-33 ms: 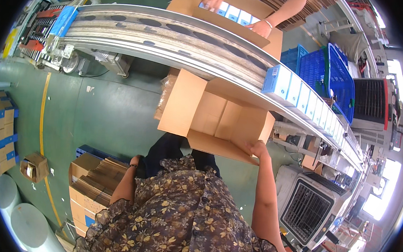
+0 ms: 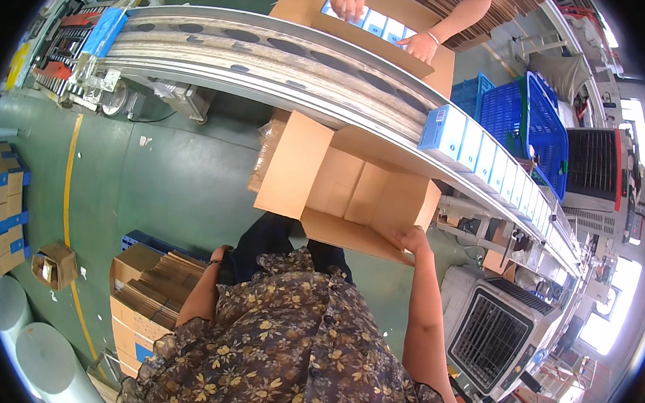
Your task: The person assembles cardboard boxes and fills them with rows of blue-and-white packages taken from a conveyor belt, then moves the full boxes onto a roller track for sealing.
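An open, empty cardboard carton [image 2: 345,188] stands tilted against the near side of a curved conveyor belt [image 2: 272,58]. My right hand [image 2: 412,240] grips the carton's near right flap edge. My left arm is bent at my side; my left hand [image 2: 220,254] rests by my hip, mostly hidden behind dark clothing. A row of small white-and-blue boxes [image 2: 488,156] stands on the belt to the right. Across the belt, another person's hands [image 2: 421,45] reach into a second carton [image 2: 305,5] that holds the same boxes.
A stack of flattened cartons [image 2: 158,295] stands at my lower left. Blue plastic crates [image 2: 520,110] sit beyond the belt on the right. A grey machine with a grille [image 2: 491,337] is at my right. Stacked small cartons [image 2: 0,211] and white rolls [image 2: 40,354] line the left.
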A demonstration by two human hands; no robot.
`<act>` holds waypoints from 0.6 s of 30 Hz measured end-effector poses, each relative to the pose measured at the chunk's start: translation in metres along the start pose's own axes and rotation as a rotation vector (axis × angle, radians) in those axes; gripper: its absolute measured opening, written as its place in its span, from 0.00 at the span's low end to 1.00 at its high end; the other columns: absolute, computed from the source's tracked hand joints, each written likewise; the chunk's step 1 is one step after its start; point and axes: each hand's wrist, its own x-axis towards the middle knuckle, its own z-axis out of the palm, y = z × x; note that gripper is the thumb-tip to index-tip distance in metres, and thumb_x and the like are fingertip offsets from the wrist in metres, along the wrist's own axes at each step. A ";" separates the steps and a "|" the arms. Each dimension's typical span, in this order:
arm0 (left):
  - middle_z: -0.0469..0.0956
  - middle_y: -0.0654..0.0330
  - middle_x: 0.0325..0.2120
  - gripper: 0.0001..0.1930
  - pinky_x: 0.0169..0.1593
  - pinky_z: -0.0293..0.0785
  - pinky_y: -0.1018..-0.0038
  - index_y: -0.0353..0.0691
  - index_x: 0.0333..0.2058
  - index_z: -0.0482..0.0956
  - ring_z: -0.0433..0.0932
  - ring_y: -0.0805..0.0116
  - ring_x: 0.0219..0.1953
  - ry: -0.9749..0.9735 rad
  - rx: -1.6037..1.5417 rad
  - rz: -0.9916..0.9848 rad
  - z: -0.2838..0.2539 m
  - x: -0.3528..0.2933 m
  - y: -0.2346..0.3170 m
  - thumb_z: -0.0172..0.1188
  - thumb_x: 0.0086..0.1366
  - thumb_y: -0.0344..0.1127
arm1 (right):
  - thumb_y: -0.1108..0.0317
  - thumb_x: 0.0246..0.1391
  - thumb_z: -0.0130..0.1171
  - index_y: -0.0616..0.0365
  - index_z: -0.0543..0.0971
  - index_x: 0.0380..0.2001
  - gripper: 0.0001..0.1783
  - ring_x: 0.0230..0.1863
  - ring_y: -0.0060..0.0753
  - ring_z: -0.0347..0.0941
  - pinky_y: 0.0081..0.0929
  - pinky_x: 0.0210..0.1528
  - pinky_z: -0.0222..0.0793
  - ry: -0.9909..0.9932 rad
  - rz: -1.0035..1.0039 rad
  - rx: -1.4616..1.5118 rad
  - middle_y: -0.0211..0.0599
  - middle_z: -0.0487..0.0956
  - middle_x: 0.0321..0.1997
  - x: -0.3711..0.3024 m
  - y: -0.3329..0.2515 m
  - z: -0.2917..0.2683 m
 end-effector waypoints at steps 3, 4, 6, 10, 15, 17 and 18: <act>0.81 0.50 0.44 0.17 0.51 0.74 0.58 0.48 0.47 0.80 0.78 0.48 0.47 -0.009 0.168 -0.125 0.008 0.022 0.064 0.53 0.60 0.41 | 0.37 0.52 0.52 0.63 0.81 0.43 0.36 0.54 0.57 0.72 0.37 0.58 0.66 0.069 -0.031 -0.166 0.61 0.79 0.46 0.001 0.009 0.008; 0.80 0.50 0.45 0.17 0.51 0.74 0.58 0.48 0.47 0.80 0.78 0.47 0.47 -0.032 0.183 -0.083 0.001 0.024 0.086 0.53 0.60 0.40 | 0.38 0.52 0.52 0.63 0.81 0.44 0.36 0.55 0.56 0.72 0.36 0.59 0.66 0.097 -0.023 -0.215 0.61 0.79 0.46 0.002 0.015 0.013; 0.80 0.52 0.46 0.16 0.50 0.74 0.59 0.47 0.48 0.79 0.79 0.48 0.46 -0.083 0.216 0.021 -0.012 0.020 0.112 0.54 0.61 0.39 | 0.40 0.50 0.54 0.65 0.81 0.45 0.36 0.57 0.55 0.70 0.35 0.61 0.65 0.062 0.083 -0.244 0.61 0.78 0.49 0.012 0.039 0.038; 0.81 0.56 0.44 0.14 0.47 0.76 0.62 0.44 0.48 0.78 0.81 0.54 0.42 0.066 -0.565 -0.201 -0.037 0.021 0.149 0.52 0.65 0.37 | 0.41 0.49 0.55 0.66 0.80 0.46 0.36 0.60 0.56 0.67 0.36 0.63 0.63 0.086 0.163 -0.294 0.61 0.75 0.53 0.016 0.022 0.034; 0.80 0.58 0.37 0.14 0.41 0.77 0.68 0.44 0.48 0.77 0.80 0.63 0.37 0.276 -1.483 -0.237 -0.081 0.010 0.210 0.52 0.68 0.40 | 0.40 0.51 0.55 0.76 0.66 0.59 0.47 0.66 0.60 0.60 0.36 0.67 0.57 -0.118 0.190 -0.159 0.69 0.61 0.65 0.008 0.012 0.013; 0.80 0.57 0.35 0.14 0.39 0.77 0.69 0.44 0.48 0.77 0.80 0.63 0.35 0.272 -1.400 -0.201 -0.081 0.013 0.225 0.52 0.68 0.40 | 0.40 0.51 0.55 0.75 0.67 0.59 0.47 0.66 0.60 0.60 0.35 0.67 0.57 -0.085 0.212 -0.116 0.69 0.60 0.66 0.013 0.032 0.031; 0.80 0.57 0.34 0.14 0.38 0.77 0.69 0.43 0.48 0.77 0.80 0.64 0.35 0.261 -1.246 -0.221 -0.078 0.018 0.218 0.52 0.68 0.40 | 0.41 0.51 0.56 0.76 0.66 0.59 0.48 0.65 0.60 0.61 0.34 0.66 0.58 -0.110 0.194 -0.146 0.70 0.59 0.66 0.014 0.029 0.026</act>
